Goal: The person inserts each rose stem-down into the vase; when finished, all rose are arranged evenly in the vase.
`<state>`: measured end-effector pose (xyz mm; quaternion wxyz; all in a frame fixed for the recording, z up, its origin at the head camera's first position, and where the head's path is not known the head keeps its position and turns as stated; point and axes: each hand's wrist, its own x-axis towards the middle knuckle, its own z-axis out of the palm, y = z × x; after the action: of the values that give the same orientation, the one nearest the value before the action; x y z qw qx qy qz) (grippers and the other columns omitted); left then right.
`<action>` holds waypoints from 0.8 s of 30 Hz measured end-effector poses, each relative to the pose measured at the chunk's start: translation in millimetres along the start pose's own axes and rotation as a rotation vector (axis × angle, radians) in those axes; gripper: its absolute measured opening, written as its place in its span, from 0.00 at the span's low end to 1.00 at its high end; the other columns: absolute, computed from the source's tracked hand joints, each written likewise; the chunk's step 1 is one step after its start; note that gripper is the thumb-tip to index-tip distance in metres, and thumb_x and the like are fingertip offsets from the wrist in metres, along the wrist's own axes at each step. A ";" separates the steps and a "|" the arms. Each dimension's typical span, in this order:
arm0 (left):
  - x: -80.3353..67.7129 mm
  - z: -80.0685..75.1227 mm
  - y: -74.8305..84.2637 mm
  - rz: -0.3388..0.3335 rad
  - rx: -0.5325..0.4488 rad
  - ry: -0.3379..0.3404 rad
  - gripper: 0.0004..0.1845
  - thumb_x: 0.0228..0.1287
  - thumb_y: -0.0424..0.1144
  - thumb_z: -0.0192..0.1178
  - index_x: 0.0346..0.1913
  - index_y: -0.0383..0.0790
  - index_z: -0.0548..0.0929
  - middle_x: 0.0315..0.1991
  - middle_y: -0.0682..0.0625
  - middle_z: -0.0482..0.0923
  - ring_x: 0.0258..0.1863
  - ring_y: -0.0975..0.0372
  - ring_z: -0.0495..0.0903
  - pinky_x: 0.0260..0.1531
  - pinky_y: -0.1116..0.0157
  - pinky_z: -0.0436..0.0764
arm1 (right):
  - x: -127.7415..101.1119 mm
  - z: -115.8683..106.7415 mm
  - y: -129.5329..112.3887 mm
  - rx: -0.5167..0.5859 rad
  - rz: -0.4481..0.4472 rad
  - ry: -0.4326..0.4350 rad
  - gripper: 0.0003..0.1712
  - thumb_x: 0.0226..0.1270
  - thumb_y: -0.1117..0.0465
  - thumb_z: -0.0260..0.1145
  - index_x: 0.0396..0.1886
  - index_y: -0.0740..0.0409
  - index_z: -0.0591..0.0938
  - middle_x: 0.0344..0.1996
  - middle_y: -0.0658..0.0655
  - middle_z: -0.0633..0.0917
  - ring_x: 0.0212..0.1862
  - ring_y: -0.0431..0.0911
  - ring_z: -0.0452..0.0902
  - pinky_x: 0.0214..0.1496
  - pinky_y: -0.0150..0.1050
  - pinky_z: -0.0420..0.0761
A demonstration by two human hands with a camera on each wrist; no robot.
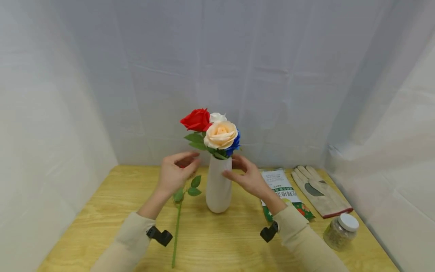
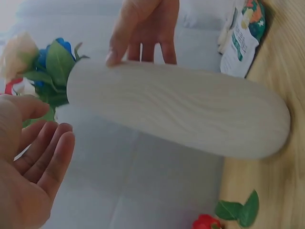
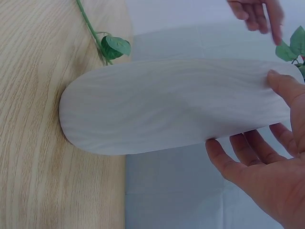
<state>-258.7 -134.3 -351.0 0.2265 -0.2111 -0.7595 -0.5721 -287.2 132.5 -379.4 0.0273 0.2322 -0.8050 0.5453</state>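
Observation:
A white vase [image 1: 218, 189] stands upright on the wooden table [image 1: 102, 211] and holds a red rose [image 1: 196, 119], a white rose [image 1: 217, 117], a peach rose [image 1: 221, 134] and a blue rose [image 1: 235, 144]. My right hand [image 1: 232, 168] touches the vase's neck from the right with its thumb and straight fingertips [image 2: 114, 57]. My left hand [image 1: 185, 164] hovers just left of the neck, fingers relaxed and holding nothing. Beneath it another red rose [image 2: 206, 222] lies on the table, its green stem [image 1: 176, 226] pointing toward me.
To the right of the vase lie a seed packet [image 1: 282, 185] and a pair of work gloves [image 1: 321, 190]. A white-lidded jar [image 1: 341, 231] stands near the front right. White fabric walls close in the table on three sides.

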 end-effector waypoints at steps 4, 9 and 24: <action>-7.6 -13.7 -16.1 -0.072 -0.004 0.001 0.14 0.68 0.31 0.70 0.54 0.29 0.89 0.46 0.32 0.90 0.33 0.76 0.86 0.34 0.73 0.87 | 0.6 0.1 1.0 0.001 -0.004 -0.002 0.38 0.72 0.54 0.74 0.78 0.48 0.71 0.68 0.59 0.82 0.69 0.57 0.78 0.68 0.57 0.81; -17.3 -29.9 -38.7 -0.196 0.003 -0.018 0.17 0.72 0.35 0.68 0.58 0.29 0.87 0.50 0.30 0.88 0.35 0.74 0.88 0.36 0.70 0.89 | 0.9 -0.1 1.3 0.001 0.002 -0.003 0.38 0.72 0.54 0.74 0.78 0.47 0.72 0.69 0.59 0.81 0.70 0.57 0.78 0.69 0.58 0.80; -50.1 -53.0 -95.2 -0.449 -0.007 -0.121 0.20 0.71 0.29 0.64 0.62 0.23 0.82 0.50 0.30 0.88 0.39 0.56 0.92 0.41 0.61 0.92 | -1.1 -0.5 -1.5 0.006 0.011 -0.011 0.39 0.72 0.52 0.74 0.79 0.47 0.70 0.70 0.60 0.80 0.71 0.57 0.77 0.69 0.58 0.80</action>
<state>-268.0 -213.0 -441.1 0.0468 -0.0712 -0.7977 -0.5969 -285.7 132.9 -378.2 0.0194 0.2309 -0.8048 0.5465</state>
